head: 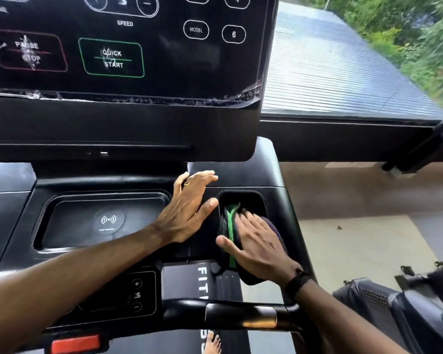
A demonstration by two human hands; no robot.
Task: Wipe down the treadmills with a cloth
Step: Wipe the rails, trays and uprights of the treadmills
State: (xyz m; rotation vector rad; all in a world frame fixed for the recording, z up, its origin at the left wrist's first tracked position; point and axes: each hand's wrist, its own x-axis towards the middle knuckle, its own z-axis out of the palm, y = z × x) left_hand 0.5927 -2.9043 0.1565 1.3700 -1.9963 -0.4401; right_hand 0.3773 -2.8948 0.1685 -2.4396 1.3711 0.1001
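right hand [257,241] presses cloth [228,226] — cupholder [256,200]

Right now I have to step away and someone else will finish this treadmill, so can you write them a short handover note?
Left hand: open, flat on the console between the charging tray and the cup holder, bracing.
Right hand: open, pressing the cloth down at the cup holder's near rim, part of it inside the recess.
Done: cannot tell which surfaces are already wiped.
Left: the display panel shows smudges on the PAUSE/STOP and QUICK START buttons and residue along its lower edge. The handlebar is another surface to cover.
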